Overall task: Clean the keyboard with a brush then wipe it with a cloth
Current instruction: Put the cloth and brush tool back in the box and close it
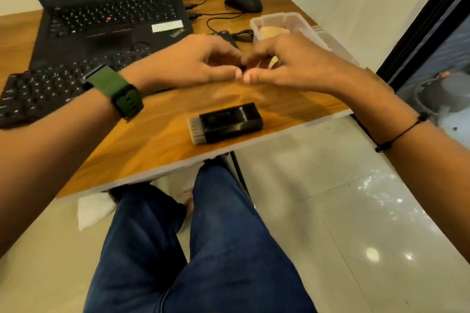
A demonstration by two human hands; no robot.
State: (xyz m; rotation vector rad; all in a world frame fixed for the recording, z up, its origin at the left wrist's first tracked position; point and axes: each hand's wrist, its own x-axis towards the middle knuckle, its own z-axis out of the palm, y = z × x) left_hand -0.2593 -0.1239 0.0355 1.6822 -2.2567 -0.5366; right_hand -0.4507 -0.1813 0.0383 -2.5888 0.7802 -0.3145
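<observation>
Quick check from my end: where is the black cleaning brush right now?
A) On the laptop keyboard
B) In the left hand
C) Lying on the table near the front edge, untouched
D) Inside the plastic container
C: the brush lies flat on the wooden table near its front edge, while the left hand and right hand meet fingertip to fingertip above and behind it.

Bare table [157, 140] around the brush [225, 122], open approach from the front edge. Keyboard [43, 91] blocks left; plastic box [300, 25], cables [229, 33] and mouse [243, 1] crowd the far right.
</observation>
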